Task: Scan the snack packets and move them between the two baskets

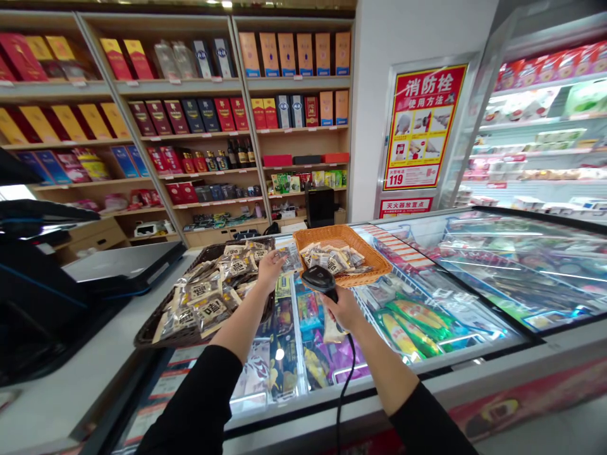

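My right hand is wrapped round the handle of a black barcode scanner, whose cord hangs down in front of the freezer. Its head points toward the left hand. Between the two baskets, my left hand is closed on a small clear snack packet. A dark woven basket on the left is heaped with beige-and-clear snack packets bearing black characters. Just beyond the scanner, an orange wicker basket holds a smaller pile of similar packets.
Both baskets rest on a glass-topped chest freezer full of bagged goods. A checkout counter with a black terminal and a scale is at left. Behind stand shelves of boxed goods; a lit display fridge is at right.
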